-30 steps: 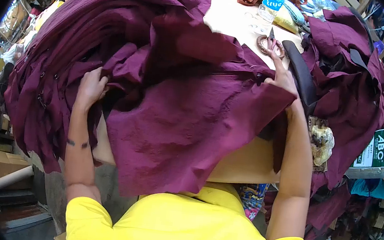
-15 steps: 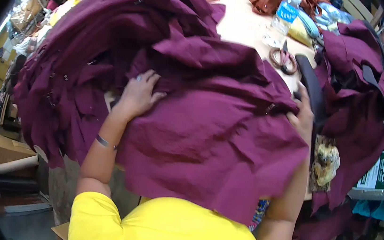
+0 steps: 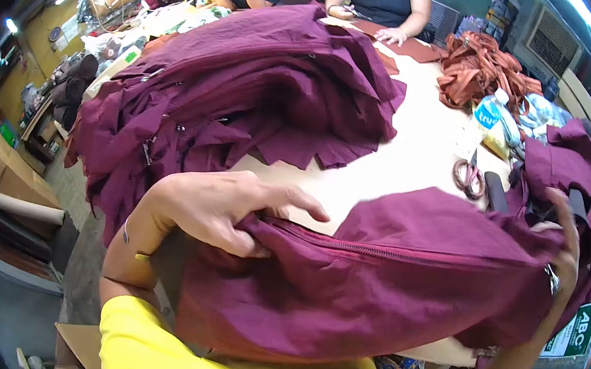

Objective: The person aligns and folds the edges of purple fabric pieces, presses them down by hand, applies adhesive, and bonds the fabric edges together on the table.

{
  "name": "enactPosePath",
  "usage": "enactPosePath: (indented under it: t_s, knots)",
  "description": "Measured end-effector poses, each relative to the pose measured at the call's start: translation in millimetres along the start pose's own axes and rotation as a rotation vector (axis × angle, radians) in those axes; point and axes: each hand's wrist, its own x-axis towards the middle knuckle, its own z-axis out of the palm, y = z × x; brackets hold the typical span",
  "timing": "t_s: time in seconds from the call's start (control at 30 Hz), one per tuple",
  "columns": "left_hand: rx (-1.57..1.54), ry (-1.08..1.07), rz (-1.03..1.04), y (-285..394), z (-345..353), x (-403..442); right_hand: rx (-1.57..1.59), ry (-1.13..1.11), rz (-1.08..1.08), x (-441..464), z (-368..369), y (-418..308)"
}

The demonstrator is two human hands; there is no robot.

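A maroon fabric piece with a zipper (image 3: 385, 289) is stretched between my two hands, lifted in front of my yellow shirt. The zipper runs along its upper part, nearly level. My left hand (image 3: 223, 209) grips the fabric at the zipper's left end, index finger pointing out over it. At the far right end, my right hand (image 3: 564, 248) holds the cloth, its fingers partly hidden and slightly blurred. A shiny metal bit, perhaps a zipper pull, shows beside the right wrist. Behind lies a large heap of maroon fabric pieces (image 3: 248, 84), several with zippers.
Scissors (image 3: 469, 176) lie on the pale tabletop (image 3: 415, 154), near a water bottle (image 3: 489, 113). Brown-red straps (image 3: 480, 71) are heaped at the back right. More maroon cloth (image 3: 564, 160) hangs at right. Across the table a person (image 3: 381, 8) works on brown-red fabric; two others sit left.
The fabric piece has been raised and turned, so its zipper now faces me. Both hands have moved to its ends, the right one further right. My view has tilted up, showing people.
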Motion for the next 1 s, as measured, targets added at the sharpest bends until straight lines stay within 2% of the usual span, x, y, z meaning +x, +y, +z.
enactPosePath:
  t_s: [0.07,0.1,0.13,0.17,0.2,0.27,0.3,0.4,0.47,0.57,0.63,0.67,0.7,0.77,0.83,0.93,1.0]
  knots:
    - [0.208,0.049,-0.063,7.7,-17.7,-8.3,-0.609,-0.2,0.26,49.1,-5.3,0.7]
    - [0.309,0.068,-0.096,13.3,-28.8,-10.5,-0.878,-0.225,0.282,75.8,3.3,-8.2]
    - [0.624,0.143,-0.281,30.0,-42.8,-11.9,-1.146,-0.262,0.305,102.7,12.0,-17.2]
    - [0.864,0.251,-0.225,39.3,-61.1,-14.4,-1.351,-0.204,0.399,140.6,21.3,-33.7]
    - [0.833,0.535,-0.212,53.3,-72.9,-22.1,-1.43,-0.127,0.338,169.7,30.8,-45.2]
    - [1.355,1.083,-0.588,68.2,-134.8,-43.1,-1.468,0.05,0.1,219.8,52.6,-54.7]
    - [1.526,1.283,-0.644,72.7,-154.6,-55.1,-1.448,0.149,-0.055,241.8,65.7,-59.0]
    - [1.863,1.531,-0.627,69.1,-167.7,-97.8,-1.33,0.421,-0.5,299.6,111.9,-61.2]
    - [1.98,1.527,-0.682,61.0,-163.0,-117.3,-1.241,0.592,-0.726,331.4,142.9,-53.7]
    - [1.988,1.266,-0.757,25.2,-157.9,-139.2,-1.148,0.701,-0.858,366.2,181.6,-19.0]
    - [1.789,0.973,-0.681,-22.8,-154.5,-154.6,-1.1,0.581,-0.8,380.2,206.6,32.5]
    - [1.663,0.827,-0.71,-53.5,-147.6,-164.8,-1.051,0.432,-0.755,386.5,214.2,64.7]
    - [1.535,0.683,-0.731,-80.2,-138.4,-170.7,-1.088,0.322,-0.482,374.0,242.4,74.3]
    - [1.009,0.734,-0.658,-103.7,-111.3,-161.8,-0.98,0.043,-0.334,370.2,258.4,124.0]
    - [1.013,0.806,-0.718,-102.5,-107.5,-162.0,-0.89,0.187,-0.481,368.6,267.6,140.9]
    - [1.0,0.899,-0.816,-79.0,-103.0,-152.0,-0.817,0.24,-0.325,368.2,262.6,127.8]
    - [0.983,0.953,-0.744,-74.0,-105.2,-159.3,-0.767,0.318,-0.493,363.8,261.6,138.3]
